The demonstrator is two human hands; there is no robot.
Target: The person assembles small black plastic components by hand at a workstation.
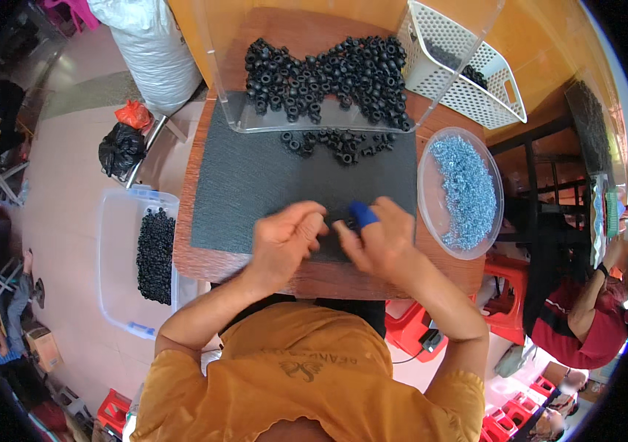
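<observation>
Both hands are over the near part of a dark grey mat [233, 184] on a brown wooden table. My left hand [288, 237] is closed, its fingertips pinched together; whatever it may hold is hidden. Close by, my right hand [381, 237] wears a blue cover [362, 214] on one finger. Its thumb and that finger come together around something small and dark, too blurred to name. Beyond the hands, several loose black ring-shaped parts [347, 151] lie on the mat. A clear plastic bin [314, 129] at the back holds a large heap of black parts [373, 74].
A round clear tub [426, 195] of small light-blue pieces [465, 195] stands at the table's right. A white perforated basket [490, 96] with dark parts is at the back right. On the left, a lower clear box [118, 258] holds black parts [155, 254]. A person in red [586, 317] sits at right.
</observation>
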